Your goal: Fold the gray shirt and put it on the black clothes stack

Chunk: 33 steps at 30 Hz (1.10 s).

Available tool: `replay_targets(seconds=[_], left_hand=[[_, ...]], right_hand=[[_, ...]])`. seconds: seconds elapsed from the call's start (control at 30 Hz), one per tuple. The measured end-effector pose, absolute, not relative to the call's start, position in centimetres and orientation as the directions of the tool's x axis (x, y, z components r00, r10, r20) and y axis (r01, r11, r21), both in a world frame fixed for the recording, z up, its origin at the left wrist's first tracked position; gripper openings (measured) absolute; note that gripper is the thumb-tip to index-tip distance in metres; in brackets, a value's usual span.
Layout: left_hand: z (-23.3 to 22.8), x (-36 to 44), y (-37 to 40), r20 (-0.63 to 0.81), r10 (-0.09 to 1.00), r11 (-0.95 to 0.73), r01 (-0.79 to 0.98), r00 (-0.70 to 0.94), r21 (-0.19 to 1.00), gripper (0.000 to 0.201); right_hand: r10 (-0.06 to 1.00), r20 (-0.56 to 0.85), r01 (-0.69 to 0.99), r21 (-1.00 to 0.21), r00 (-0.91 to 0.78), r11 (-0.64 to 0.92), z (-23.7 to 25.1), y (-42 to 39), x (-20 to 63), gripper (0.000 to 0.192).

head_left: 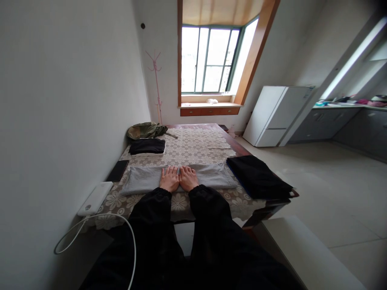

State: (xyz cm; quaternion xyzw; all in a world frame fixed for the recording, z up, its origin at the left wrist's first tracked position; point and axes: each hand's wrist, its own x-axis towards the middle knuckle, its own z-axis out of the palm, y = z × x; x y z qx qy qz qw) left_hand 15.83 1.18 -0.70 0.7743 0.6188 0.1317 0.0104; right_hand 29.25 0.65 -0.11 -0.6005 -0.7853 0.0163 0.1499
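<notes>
A grey cloth garment point(145, 178), folded into a long flat strip, lies crosswise near the front of the table. On its middle rest my left hand point(170, 179) and my right hand point(188, 178), side by side and touching at the thumbs. Both lie palm down with fingers stretched out, pressing flat on the fabric without gripping it. To the right, a stack of folded black clothes point(258, 177) reaches over the table's corner. Farther back on the left sits a smaller folded black cloth point(147, 146) with a pale edge under it.
A flowered lace tablecloth point(196, 145) covers the table. Along the left wall are a black phone point(117, 170), a white power bank point(95, 198) with a white cable point(133, 241), and a green bag point(146, 130). A white bench point(311, 249) stands at the lower right.
</notes>
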Motion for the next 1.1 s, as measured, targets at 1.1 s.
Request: replay_targets(seconds=[1.1], left_hand=[[-0.8,13.6,1.2,0.187,0.977,-0.143,0.971,0.106,0.193,0.071]], right_hand=[[0.983,0.078,0.964,-0.2,-0.164,0.177,-1.2,1.3,32.6,0.071]])
